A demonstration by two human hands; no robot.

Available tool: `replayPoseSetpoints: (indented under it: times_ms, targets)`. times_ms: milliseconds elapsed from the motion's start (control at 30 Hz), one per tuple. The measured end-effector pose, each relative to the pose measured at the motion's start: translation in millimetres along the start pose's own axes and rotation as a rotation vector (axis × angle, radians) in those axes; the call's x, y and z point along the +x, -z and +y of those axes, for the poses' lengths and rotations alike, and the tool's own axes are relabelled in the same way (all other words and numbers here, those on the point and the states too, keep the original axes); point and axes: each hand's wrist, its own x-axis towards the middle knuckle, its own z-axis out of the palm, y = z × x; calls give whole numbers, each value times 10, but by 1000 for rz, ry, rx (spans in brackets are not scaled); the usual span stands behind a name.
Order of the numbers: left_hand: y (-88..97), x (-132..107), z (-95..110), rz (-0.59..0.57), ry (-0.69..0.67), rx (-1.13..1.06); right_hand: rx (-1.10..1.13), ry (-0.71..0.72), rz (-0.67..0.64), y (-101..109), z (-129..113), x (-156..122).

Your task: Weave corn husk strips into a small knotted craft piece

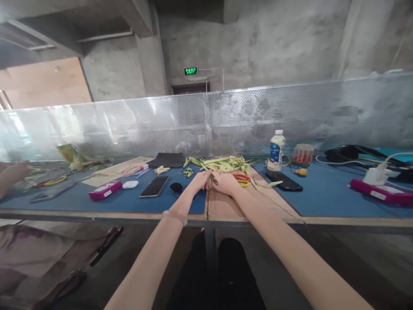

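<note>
Both my arms reach forward over the table edge. My left hand [199, 181] and my right hand [226, 182] meet at the near end of a pile of green and pale leaf strips [222, 163] on a brown board [226, 204]. The fingers of both hands are curled together around a small green strip [211, 177] between them. A pale bracelet [176, 215] sits on my left wrist. Red and yellow handled scissors [241, 180] lie just right of my right hand.
On the blue mat [322, 193]: a black phone [154, 186], a second phone [284, 181], a white bottle [276, 150], a pink box [105, 190], a white case [130, 184], a pink device [380, 191]. Another person's hand [14, 172] works at far left. A perforated metal screen [206, 122] backs the table.
</note>
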Motion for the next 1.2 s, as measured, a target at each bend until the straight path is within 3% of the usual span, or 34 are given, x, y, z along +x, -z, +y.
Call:
replayPoseSetpoints:
  times_ms: [400, 633, 1200]
  targets:
    - [19, 13, -16, 0, 9, -159, -5, 73, 171, -133, 96, 90]
    - [35, 3, -22, 6, 11, -214, -63, 128, 155, -238, 155, 127]
    - [23, 60, -53, 65, 43, -199, -88, 221, 185, -249, 150, 144]
